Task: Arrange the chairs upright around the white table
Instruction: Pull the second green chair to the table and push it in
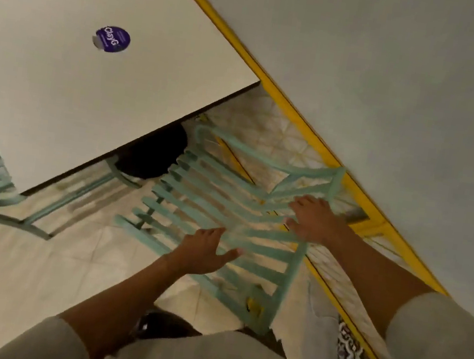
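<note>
Teal slatted chair (294, 263): we are finding it directly beneath both hands, beside the white table (61, 78) corner.
Left hand (204, 254): we are spreading it, released, over the slats.
Right hand (312, 220): resting on the farther slats; whether it is grasping, we cannot tell.

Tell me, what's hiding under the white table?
Under the table a dark round shape and a green chair leg peek out at its near edge. The tabletop covers everything farther in, so the rest cannot be seen.

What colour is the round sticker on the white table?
The sticker is purple with white lettering; head view.
</note>
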The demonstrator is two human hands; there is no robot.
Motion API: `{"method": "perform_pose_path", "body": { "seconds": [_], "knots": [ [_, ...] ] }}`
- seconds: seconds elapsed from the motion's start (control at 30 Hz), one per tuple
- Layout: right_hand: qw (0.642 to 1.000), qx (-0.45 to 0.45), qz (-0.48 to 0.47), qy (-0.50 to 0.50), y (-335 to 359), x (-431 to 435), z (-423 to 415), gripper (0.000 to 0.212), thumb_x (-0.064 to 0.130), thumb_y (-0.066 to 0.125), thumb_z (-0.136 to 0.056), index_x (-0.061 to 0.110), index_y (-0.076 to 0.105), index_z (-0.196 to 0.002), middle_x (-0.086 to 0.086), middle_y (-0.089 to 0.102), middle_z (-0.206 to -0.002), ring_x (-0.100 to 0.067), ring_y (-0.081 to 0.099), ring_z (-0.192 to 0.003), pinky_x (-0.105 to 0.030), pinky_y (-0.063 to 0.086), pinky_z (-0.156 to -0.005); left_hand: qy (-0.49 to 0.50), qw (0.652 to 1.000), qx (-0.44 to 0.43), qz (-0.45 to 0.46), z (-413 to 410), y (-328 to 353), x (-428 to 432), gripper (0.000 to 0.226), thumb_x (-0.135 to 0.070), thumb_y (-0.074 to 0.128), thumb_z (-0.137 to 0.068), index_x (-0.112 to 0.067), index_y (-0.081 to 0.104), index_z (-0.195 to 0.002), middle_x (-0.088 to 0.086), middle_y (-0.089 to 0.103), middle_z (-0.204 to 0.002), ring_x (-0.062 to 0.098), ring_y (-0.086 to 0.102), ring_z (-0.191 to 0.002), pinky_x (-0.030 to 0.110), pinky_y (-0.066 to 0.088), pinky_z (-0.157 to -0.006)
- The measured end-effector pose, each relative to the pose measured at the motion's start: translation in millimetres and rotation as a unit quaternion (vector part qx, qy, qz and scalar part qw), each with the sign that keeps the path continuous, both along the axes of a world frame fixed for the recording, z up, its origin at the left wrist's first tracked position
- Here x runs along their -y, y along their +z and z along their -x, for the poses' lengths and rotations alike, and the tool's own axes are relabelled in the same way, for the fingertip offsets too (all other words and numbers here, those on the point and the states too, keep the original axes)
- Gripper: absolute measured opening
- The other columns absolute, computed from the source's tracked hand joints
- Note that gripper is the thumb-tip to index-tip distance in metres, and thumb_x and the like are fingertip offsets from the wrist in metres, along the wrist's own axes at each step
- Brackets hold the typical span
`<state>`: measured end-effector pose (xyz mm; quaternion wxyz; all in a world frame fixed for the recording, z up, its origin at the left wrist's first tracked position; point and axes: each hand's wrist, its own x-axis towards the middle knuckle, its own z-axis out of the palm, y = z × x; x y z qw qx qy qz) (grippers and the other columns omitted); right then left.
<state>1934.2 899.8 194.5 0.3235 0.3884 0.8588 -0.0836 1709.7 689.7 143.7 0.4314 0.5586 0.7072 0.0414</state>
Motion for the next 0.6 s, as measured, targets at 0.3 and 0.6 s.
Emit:
{"method": "perform_pose_path", "body": {
  "seconds": [0.3,0.6],
  "knots": [
    [0.977,0.021,0.023,0.210,-36.6,-66.0,-48.2,0.065,0.062,0.033,-0.113,0.017,0.067,-0.145,-0.008,0.062,-0.155,-0.030,0.050,-0.148,-0.057,0.021,-0.129,0.178,0.968,0.086,0.157,-195.7,-5.8,-29.5,0.112,-0.091,0.049,-0.084,-0.018,0.027,-0.167,0.007,0.044,-0.164,0.030,0.051,-0.143,0.042,0.044,-0.117],
    [0.959,-0.044,-0.011,0.278,-59.7,-74.8,-63.9,0.080,0.078,0.021,-0.106,0.027,0.083,-0.103,-0.005,0.080,-0.106,-0.027,0.068,-0.119,-0.049,0.041,-0.114,0.254,0.956,-0.144,0.036,-240.0,-30.7,-28.3,0.033,-0.039,0.059,-0.100,-0.031,0.068,-0.130,-0.008,0.073,-0.116,0.015,0.071,-0.089,0.035,0.063,-0.082]
  ]
}}
